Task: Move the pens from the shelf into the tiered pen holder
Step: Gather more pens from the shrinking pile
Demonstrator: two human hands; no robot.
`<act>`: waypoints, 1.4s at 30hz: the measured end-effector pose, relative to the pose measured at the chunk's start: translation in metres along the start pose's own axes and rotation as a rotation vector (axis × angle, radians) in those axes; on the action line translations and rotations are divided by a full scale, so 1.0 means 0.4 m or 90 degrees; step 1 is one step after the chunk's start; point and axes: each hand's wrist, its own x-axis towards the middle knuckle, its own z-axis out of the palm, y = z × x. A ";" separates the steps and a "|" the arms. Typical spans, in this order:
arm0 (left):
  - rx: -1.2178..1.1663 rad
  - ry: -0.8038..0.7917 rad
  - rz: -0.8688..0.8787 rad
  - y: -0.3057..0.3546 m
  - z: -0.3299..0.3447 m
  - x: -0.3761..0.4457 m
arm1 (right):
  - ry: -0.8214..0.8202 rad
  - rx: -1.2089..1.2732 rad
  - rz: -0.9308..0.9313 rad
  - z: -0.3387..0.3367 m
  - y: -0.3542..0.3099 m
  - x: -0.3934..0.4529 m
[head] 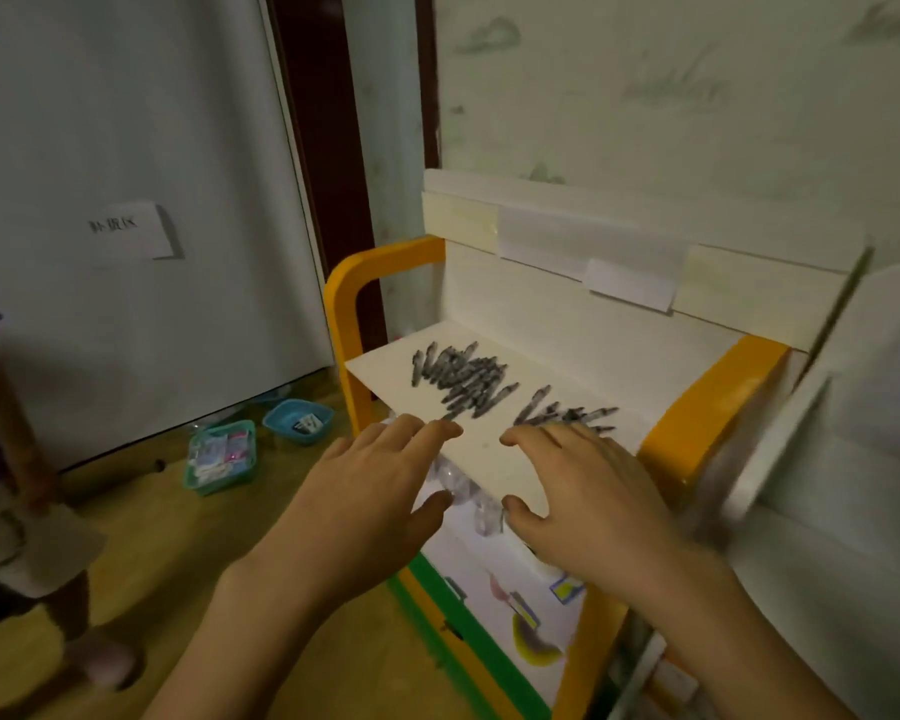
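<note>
The landmark here is the white shelf board with orange rounded side frames [489, 459], and everything in hand gathers at its front edge. On the board lie the grey-and-black pens, in two loose heaps: the larger heap of pens [461, 379] towards the back left of the board, the smaller heap of pens [567, 412] towards its front right, all lying flat and roughly fanned, probably tipped out there rather than laid in order. The left hand [370, 496] hovers over the board's front left edge with fingers straight and spread, holding nothing; its fingertips are near the nearest pens of the larger heap. The right hand [583, 491] is likewise spread and empty, fingers reaching onto the near ends of the smaller heap, whether touching them I cannot tell through the blur. Both palms face down, which suits raking pens together before picking them up. The tiered pen holder is not identifiable in this view. Left of the board, on the white panel [126, 174], a paper label [128, 233] carries printed characters too blurred to read.
</note>
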 end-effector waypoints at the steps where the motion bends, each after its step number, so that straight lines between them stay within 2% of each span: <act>1: 0.001 0.002 0.008 -0.041 0.002 0.016 | -0.005 0.006 0.011 0.015 -0.012 0.031; 8: -0.032 -0.023 0.065 -0.244 0.052 0.189 | -0.027 0.003 0.102 0.109 -0.037 0.213; 18: -0.055 -0.034 0.129 -0.387 0.212 0.569 | -0.017 -0.004 0.216 0.232 0.104 0.500; 25: -0.090 -0.103 0.113 -0.450 0.349 0.780 | -0.052 -0.002 0.278 0.312 0.205 0.648; 30: -0.128 -0.205 0.083 -0.468 0.465 0.872 | -0.069 -0.008 0.332 0.360 0.253 0.689; 37: -0.073 -0.330 0.024 -0.462 0.630 0.983 | -0.095 -0.019 0.410 0.430 0.285 0.725; 42: -0.027 -0.362 0.013 -0.464 0.682 1.037 | -0.115 -0.043 0.429 0.462 0.310 0.750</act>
